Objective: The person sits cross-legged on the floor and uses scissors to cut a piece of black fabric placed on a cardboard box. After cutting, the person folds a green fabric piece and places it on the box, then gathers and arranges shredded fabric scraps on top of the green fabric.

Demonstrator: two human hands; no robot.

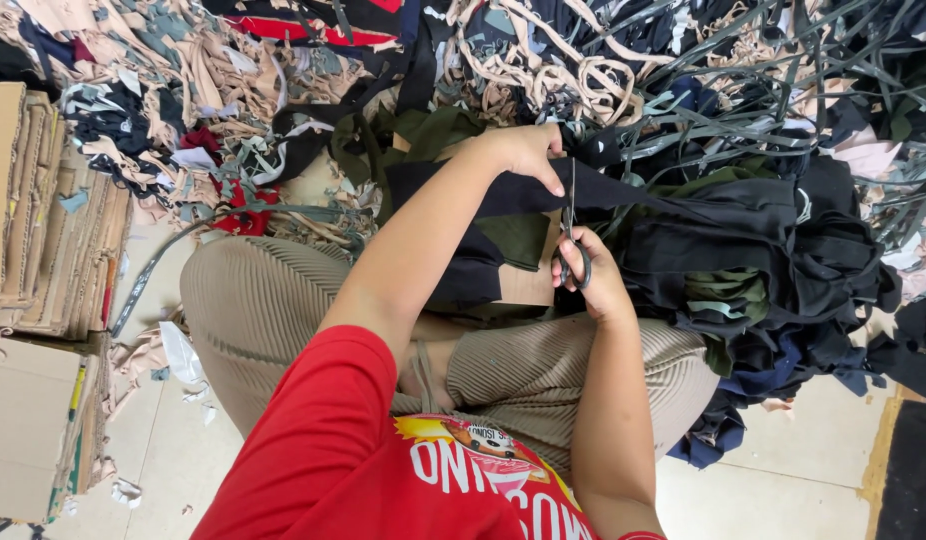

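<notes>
The left hand [528,150] pinches a black fabric strip [623,190] taut over the lap – the right hand [590,275] grips scissors [571,240], blades upright at the strip, beside the scrap heap [683,80]

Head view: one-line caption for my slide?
Right hand works scissors through black fabric held by left hand.

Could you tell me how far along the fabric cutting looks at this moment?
Done: a wide spread of cut strips and scraps covers the floor ahead. In hand: the left hand holds a black fabric piece taut while the right hand works scissors into it. Left: a heap of dark uncut pieces beside the right knee.
</notes>
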